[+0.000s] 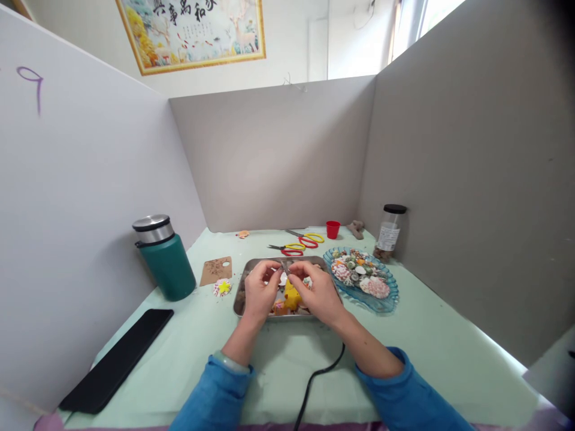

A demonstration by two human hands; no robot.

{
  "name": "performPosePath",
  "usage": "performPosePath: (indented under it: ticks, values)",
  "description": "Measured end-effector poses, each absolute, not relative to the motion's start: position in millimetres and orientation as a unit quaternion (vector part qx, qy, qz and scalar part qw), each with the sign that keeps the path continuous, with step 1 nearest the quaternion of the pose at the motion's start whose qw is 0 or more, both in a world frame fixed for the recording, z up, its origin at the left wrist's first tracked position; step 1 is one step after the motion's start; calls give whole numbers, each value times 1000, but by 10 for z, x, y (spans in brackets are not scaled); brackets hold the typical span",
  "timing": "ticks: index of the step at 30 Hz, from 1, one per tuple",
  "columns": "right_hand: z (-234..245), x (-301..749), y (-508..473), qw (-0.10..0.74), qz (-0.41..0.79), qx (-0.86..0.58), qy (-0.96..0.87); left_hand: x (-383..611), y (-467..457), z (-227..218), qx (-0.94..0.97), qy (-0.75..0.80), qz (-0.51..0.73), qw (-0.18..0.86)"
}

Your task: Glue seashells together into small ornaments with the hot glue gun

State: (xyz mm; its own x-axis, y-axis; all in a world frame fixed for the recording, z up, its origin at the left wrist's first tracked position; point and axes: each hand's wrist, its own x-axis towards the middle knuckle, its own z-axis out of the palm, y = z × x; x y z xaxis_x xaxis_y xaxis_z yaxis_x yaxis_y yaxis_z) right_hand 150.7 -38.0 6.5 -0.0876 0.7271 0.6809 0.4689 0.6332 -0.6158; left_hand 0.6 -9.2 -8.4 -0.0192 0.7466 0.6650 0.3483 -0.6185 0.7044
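My left hand and my right hand meet above a metal tray, fingertips pinched close together. Between them is a small, thin greyish piece, too small to name; both hands seem to grip it. Yellow pieces and other small orange and white bits lie in the tray, partly hidden by my hands. Left of the tray are a round speckled piece with a yellow star and a brown card with a hole in it.
A blue glass dish of shells and stones stands right of the tray. Behind are two pairs of scissors, a red cup and a lidded jar. A green flask, black case and black cable are nearer; grey partitions enclose the table.
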Motion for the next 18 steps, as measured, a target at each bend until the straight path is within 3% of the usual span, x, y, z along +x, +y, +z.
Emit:
performPosePath:
  ticks: [11,18]
  values:
    - [81,1519,-359,546,97,-418,-719,6,-201,21,701,377,605,31]
    - [43,1506,-351,489,52,-413,-767,23,-185,-26,708,361,605,48]
